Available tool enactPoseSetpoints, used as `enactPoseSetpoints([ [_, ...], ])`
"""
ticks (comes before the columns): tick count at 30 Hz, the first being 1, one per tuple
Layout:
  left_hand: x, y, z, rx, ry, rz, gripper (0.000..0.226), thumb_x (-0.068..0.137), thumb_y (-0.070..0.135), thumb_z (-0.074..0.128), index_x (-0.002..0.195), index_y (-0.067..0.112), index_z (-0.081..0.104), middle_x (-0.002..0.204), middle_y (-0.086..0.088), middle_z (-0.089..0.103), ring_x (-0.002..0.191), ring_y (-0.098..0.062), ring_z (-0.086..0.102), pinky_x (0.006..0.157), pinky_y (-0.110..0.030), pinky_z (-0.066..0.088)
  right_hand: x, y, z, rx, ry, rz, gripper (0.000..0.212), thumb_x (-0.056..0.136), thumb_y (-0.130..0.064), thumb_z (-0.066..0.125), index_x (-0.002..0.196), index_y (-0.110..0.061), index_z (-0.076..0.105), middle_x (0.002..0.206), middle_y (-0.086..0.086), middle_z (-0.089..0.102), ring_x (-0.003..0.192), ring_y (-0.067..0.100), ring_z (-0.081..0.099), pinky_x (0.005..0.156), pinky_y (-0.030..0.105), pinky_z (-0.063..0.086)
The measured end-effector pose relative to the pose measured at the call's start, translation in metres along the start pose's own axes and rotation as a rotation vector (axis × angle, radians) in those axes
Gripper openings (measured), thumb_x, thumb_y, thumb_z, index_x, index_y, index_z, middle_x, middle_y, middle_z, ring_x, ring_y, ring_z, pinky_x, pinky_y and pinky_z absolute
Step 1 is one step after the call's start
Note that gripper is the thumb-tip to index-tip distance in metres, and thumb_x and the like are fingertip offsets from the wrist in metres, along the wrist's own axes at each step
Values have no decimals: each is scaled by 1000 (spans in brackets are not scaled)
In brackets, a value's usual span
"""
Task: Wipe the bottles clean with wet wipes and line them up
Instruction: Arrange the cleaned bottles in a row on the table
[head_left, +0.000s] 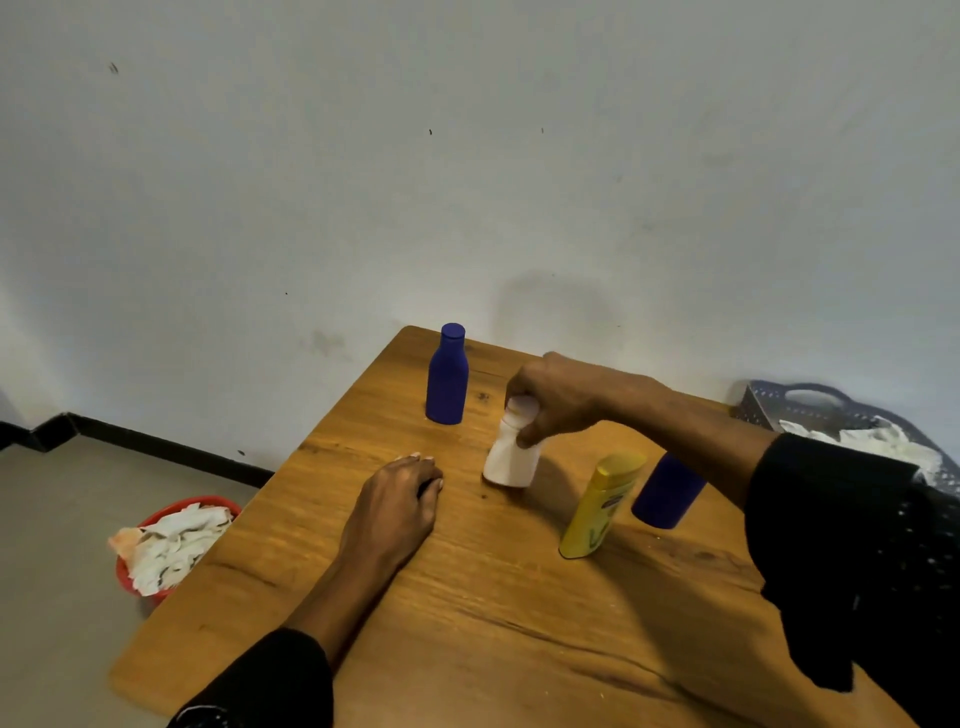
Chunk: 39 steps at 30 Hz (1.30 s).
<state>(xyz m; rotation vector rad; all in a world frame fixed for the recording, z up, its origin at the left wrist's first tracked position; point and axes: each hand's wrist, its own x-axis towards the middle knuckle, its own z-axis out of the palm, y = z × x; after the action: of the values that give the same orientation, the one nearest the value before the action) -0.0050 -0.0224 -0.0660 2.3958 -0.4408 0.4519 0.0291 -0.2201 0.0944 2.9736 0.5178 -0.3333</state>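
On the wooden table (467, 597) a white bottle (511, 460) stands slightly tilted near the middle. My right hand (556, 397) grips its cap and neck from above. A blue bottle (447, 376) stands upright at the far left corner. A yellow bottle (597, 506) stands to the right of the white one. Beside it is a second blue bottle (665, 493), its top hidden behind my right forearm. My left hand (400, 501) rests on the table left of the white bottle, fingers loosely curled, holding nothing.
A red basket (156, 587) heaped with crumpled used wipes (171, 540) sits on the floor left of the table. A dark perforated basket (779, 405) holding white wipes (883, 441) stands at the table's far right. A wall rises close behind the table.
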Motion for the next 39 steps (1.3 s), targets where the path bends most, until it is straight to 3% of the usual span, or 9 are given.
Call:
enactPoseSetpoints([
  [7,0,-1,0,6,-8,23,14,88,14,65,97,15,75,105,-3,75,110,-16,65,91,-25,48,46,16,-3,84,186,70,53,83,-29,79,128,-8,59,128,11,65,110,26,63,89,31,53],
  [11,1,-4,3,-4,-8,11,16,88,15,65,101,16,75,114,-4,73,118,-15,61,95,-20,43,68,17,1,98,187,94,56,83,-28,79,130,-8,57,129,12,63,111,27,62,89,32,53],
  [17,1,-3,3,-8,-6,12,13,88,14,66,96,13,75,104,-5,75,112,-16,65,92,-15,37,79,20,4,131,163,115,57,84,-28,78,132,-8,56,132,12,62,113,28,63,91,33,53],
  [20,1,-5,4,-13,-11,12,16,89,15,65,100,15,75,112,-4,74,117,-15,62,95,-15,37,79,22,4,145,148,122,59,84,-29,78,134,-8,55,133,12,62,115,29,62,93,33,53],
  [27,1,-5,4,-17,-14,10,17,88,15,66,103,15,75,115,-6,72,118,-16,62,96,-19,41,67,22,-4,145,132,120,62,86,-24,76,139,-10,49,139,12,58,120,29,60,97,35,52],
  [31,1,-4,3,-23,-9,14,17,87,13,67,102,13,75,111,-6,74,113,-19,64,96,-27,47,28,28,-27,160,163,95,59,88,-26,74,139,-11,50,135,9,61,115,26,63,92,31,52],
  [35,0,0,0,-21,1,28,14,85,11,67,97,12,76,103,-6,75,104,-21,68,88,-31,52,-37,32,-54,224,27,11,52,87,-36,73,131,-14,59,130,4,65,115,19,63,93,30,50],
  [39,0,1,0,-13,-4,4,20,87,14,67,105,13,75,115,-7,73,114,-19,64,97,-32,50,-82,35,-54,268,-232,1,62,80,-38,78,135,-21,56,139,0,58,129,19,53,104,38,46],
])
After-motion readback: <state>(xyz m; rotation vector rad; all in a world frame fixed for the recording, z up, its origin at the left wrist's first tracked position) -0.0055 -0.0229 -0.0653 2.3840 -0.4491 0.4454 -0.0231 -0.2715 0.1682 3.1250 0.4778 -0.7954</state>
